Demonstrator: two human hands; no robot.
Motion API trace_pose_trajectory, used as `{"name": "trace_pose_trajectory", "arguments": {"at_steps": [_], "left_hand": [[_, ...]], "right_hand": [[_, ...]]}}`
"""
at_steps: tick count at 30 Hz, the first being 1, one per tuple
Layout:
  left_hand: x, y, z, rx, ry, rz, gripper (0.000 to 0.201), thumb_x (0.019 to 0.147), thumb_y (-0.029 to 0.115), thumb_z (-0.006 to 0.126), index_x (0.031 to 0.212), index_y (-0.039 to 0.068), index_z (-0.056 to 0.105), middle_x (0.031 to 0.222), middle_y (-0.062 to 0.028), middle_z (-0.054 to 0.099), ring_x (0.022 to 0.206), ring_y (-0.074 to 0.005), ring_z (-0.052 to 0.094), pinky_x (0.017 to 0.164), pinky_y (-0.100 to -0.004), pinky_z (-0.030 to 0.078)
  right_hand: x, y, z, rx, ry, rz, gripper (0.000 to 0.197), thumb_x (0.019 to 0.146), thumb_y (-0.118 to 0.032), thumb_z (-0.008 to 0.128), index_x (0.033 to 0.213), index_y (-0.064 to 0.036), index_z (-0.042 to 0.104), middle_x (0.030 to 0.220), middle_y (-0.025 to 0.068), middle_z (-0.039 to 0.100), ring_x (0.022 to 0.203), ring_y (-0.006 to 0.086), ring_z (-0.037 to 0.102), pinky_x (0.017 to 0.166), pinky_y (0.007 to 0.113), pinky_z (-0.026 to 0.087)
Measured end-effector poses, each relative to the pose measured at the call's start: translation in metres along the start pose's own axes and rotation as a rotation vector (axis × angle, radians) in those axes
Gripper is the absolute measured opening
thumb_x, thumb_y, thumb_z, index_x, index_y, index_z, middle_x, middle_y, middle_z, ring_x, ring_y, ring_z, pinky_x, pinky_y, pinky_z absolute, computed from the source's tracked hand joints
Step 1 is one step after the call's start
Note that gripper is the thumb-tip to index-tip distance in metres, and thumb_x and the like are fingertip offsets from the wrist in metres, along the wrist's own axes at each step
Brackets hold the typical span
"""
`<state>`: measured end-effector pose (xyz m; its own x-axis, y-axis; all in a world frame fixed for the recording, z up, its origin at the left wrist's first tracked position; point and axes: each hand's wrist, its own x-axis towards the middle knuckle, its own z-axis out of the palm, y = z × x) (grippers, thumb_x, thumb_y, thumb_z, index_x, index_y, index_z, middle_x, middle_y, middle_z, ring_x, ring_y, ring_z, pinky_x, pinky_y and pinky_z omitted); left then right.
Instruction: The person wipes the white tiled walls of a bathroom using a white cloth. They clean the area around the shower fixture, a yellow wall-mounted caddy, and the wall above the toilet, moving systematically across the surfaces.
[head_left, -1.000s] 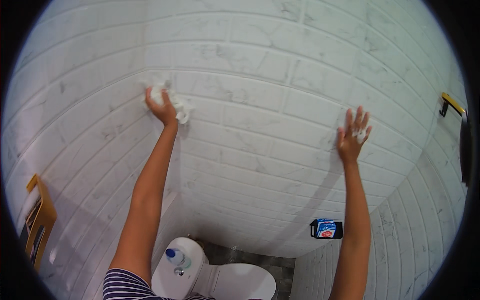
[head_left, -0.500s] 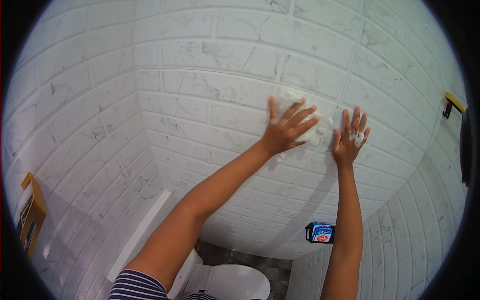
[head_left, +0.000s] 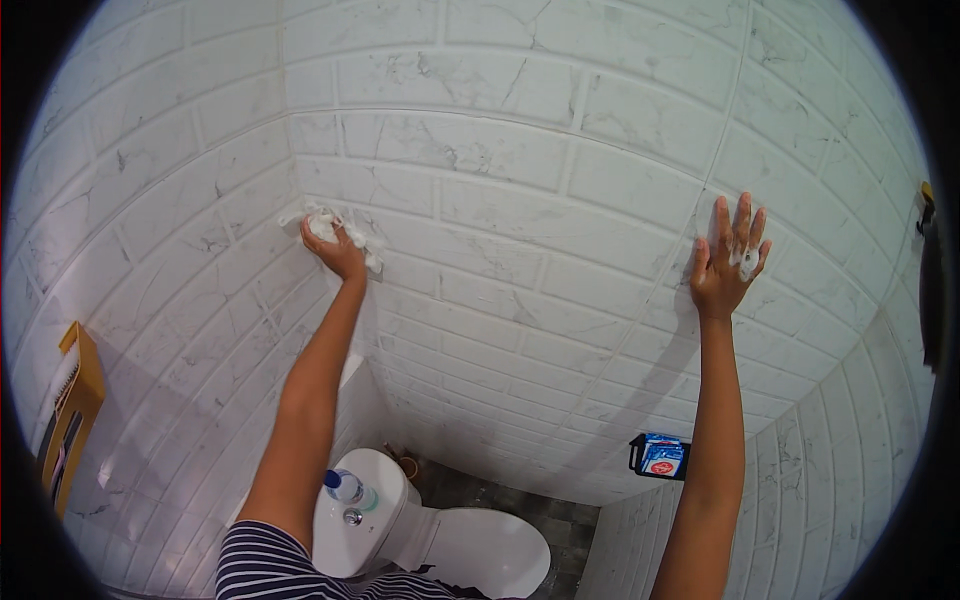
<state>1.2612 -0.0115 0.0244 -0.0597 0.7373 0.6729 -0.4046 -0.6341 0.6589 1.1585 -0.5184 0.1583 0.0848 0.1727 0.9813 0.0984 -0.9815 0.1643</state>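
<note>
My left hand (head_left: 338, 250) is pressed to the tiled wall (head_left: 500, 205) beside the left corner. Its fingers curl over a crumpled white cloth (head_left: 322, 226), whose loose folds stick out on both sides. It looks soft and thin, maybe tissue. Farther right, my right hand (head_left: 728, 262) lies flat against the same wall with fingers pointing up and apart. A small white blob (head_left: 746, 263), perhaps foam or a scrap of the cloth, clings near its ring and little fingers.
Below stands a white toilet (head_left: 490, 550); a clear bottle with a blue cap (head_left: 346, 486) is on its tank (head_left: 372, 465). A black holder with blue packets (head_left: 662, 458) hangs by my right forearm. A yellow rack (head_left: 82, 400) is on the left wall, a dark object (head_left: 932, 290) at the right rim.
My left hand has swept the white cloth leftward along the wall to the corner, its fingers now more curled. My right hand stays flat on the wall. The view has shifted slightly.
</note>
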Motion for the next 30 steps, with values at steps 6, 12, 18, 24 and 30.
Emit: {"name": "trace_pose_trajectory", "arguments": {"at_steps": [6,12,18,24,30], "left_hand": [[-0.099,0.105,0.022,-0.414,-0.038,-0.059,0.051,0.091,0.025,0.043,0.131,-0.002,0.026,0.133,-0.0199,0.029,0.125,-0.0326,0.027,0.104,-0.0405,0.020],[-0.224,0.226,0.007,-0.512,-0.781,0.637,0.044,0.081,0.024,0.056,0.123,0.013,0.045,0.131,-0.0139,0.040,0.127,-0.0345,0.030,0.104,-0.0528,0.017],[-0.258,0.185,-0.003,-0.500,-0.905,0.886,0.038,0.079,0.019,0.055,0.116,0.023,0.052,0.131,-0.0066,0.043,0.123,-0.0310,0.038,0.100,-0.0579,0.023],[-0.194,0.038,-0.039,-0.227,-0.577,0.458,0.048,0.076,0.008,0.054,0.123,0.010,0.045,0.130,-0.0197,0.037,0.122,-0.0394,0.032,0.103,-0.0520,0.021],[-0.079,-0.066,-0.024,0.150,0.079,-0.274,0.042,0.083,0.004,0.050,0.122,-0.002,0.039,0.127,-0.0257,0.034,0.118,-0.0380,0.034,0.100,-0.0430,0.028]], "right_hand": [[-0.001,0.004,-0.001,-0.022,-0.013,0.011,0.049,0.086,-0.032,0.043,0.134,-0.0263,0.037,0.145,-0.0002,0.025,0.135,0.0233,0.017,0.106,0.043,0.001],[0.002,0.000,0.003,-0.007,0.005,-0.004,0.049,0.086,-0.033,0.043,0.134,-0.0264,0.037,0.144,0.0006,0.026,0.135,0.0232,0.018,0.106,0.043,0.002],[-0.001,0.001,0.008,-0.012,0.013,-0.030,0.049,0.087,-0.035,0.042,0.134,-0.0252,0.037,0.144,0.0035,0.027,0.134,0.0277,0.020,0.105,0.047,0.005],[-0.002,0.012,0.001,-0.043,0.018,-0.040,0.048,0.087,-0.034,0.042,0.133,-0.0244,0.038,0.143,0.0056,0.029,0.133,0.0301,0.021,0.104,0.048,0.010],[0.000,-0.001,0.011,-0.017,0.054,-0.046,0.047,0.086,-0.033,0.042,0.132,-0.0243,0.039,0.142,0.0049,0.030,0.133,0.0290,0.022,0.103,0.049,0.012]]}}
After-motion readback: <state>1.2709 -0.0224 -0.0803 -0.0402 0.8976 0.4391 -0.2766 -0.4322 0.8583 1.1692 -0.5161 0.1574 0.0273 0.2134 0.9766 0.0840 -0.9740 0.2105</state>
